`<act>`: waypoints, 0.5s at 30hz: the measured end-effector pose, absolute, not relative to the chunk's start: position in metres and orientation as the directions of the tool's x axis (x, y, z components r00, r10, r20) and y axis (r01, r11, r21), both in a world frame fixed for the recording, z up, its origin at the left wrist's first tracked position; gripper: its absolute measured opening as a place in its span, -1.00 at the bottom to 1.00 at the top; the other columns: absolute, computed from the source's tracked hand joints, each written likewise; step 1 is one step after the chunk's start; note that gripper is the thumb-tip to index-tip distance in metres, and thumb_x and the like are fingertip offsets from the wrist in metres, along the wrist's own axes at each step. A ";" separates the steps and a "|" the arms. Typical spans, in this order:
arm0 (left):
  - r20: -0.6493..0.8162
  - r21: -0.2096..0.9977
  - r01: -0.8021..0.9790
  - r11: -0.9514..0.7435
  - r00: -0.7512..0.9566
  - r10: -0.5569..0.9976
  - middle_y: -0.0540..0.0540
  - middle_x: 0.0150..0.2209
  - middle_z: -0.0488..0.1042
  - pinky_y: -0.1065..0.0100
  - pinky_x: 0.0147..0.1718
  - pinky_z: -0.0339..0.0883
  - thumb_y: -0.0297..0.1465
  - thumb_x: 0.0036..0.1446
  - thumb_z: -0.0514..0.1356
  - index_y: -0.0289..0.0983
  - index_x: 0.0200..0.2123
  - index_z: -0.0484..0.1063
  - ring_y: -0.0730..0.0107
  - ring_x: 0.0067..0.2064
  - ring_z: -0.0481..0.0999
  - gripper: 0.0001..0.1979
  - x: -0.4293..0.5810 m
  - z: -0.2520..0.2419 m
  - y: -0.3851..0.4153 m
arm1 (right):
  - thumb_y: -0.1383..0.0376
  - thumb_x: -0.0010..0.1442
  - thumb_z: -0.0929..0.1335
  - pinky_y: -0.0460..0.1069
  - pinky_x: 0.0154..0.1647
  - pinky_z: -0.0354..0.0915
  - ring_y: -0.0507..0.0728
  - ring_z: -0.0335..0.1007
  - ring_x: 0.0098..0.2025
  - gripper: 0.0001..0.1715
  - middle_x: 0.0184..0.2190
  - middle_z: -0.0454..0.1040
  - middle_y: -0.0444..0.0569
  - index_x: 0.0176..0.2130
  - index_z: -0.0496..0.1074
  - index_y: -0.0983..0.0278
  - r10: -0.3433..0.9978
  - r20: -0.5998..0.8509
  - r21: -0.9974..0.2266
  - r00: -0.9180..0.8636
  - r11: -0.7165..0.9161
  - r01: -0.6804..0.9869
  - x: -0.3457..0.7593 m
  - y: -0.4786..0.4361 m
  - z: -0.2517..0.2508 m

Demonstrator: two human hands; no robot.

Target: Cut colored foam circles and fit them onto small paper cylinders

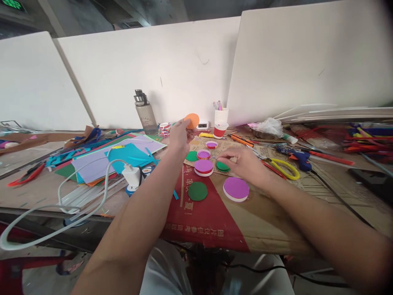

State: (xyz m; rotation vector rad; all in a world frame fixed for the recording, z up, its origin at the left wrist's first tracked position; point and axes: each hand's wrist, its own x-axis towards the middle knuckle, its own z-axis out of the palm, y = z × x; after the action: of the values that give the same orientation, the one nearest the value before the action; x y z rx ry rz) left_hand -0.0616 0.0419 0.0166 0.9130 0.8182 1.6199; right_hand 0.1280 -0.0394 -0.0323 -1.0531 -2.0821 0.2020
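Note:
My left hand (181, 134) holds an orange disc (193, 121) above the back of the cardboard. Over the table, my right hand (236, 162) has its fingers pinched beside a small green disc (222, 166); whether they grip anything is too small to tell. Between the hands stand round pieces with purple tops: a white-rimmed one (203, 167), a smaller one (203, 154) behind it and a tiny one (211, 145) farther back. Nearer me lie a large purple-topped piece (236, 189) and a green disc (198, 191). Another green disc (192, 156) is by my left wrist.
Coloured paper sheets (92, 164) and a white charger (132, 176) with cable lie left. Behind are a bottle (145, 112), paper cups (220, 123) and a small clock (203, 125). Yellow-handled scissors (285, 169), a blue glue gun (302, 161) and a phone (373, 182) lie right.

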 end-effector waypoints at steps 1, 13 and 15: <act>0.158 0.886 -0.418 -0.198 -0.130 0.979 0.00 -0.52 0.45 0.56 -0.63 0.11 -0.49 0.10 0.19 -0.32 -0.32 0.40 0.59 -0.58 0.41 -0.96 -0.061 0.015 0.043 | 0.29 0.26 0.36 -0.01 -0.21 0.33 0.11 0.51 -0.28 -0.81 -0.30 0.64 -0.08 -0.32 0.60 0.21 0.768 0.574 -0.477 -0.285 0.596 0.646 0.134 -0.034 -0.033; 0.237 0.969 0.026 -0.247 0.207 0.949 -0.02 -0.58 0.44 0.54 -0.67 0.05 -0.45 -0.02 0.36 -0.34 -0.40 0.48 0.56 -0.61 0.39 -0.88 -0.041 -0.007 0.037 | 0.21 0.08 0.48 0.02 -0.30 0.42 0.12 0.52 -0.34 -0.70 -0.18 0.62 0.02 -0.16 0.57 0.24 0.903 0.388 -0.580 -0.182 0.393 0.714 0.161 -0.002 -0.051; 0.242 0.966 0.041 -0.256 0.213 0.947 -0.01 -0.60 0.42 0.55 -0.68 0.05 -0.44 0.01 0.34 -0.33 -0.41 0.48 0.56 -0.61 0.37 -0.90 -0.040 -0.008 0.037 | 0.16 0.05 0.51 0.03 -0.30 0.42 0.13 0.53 -0.31 -0.56 -0.13 0.61 0.05 -0.07 0.55 0.24 0.907 0.339 -0.560 -0.251 0.409 0.720 0.159 -0.001 -0.057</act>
State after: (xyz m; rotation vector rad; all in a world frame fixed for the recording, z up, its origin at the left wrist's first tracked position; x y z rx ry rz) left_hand -0.0395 0.0365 -0.0083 1.5346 0.9703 1.1969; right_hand 0.1586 -0.0014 -0.0574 -1.3776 -2.0449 0.3863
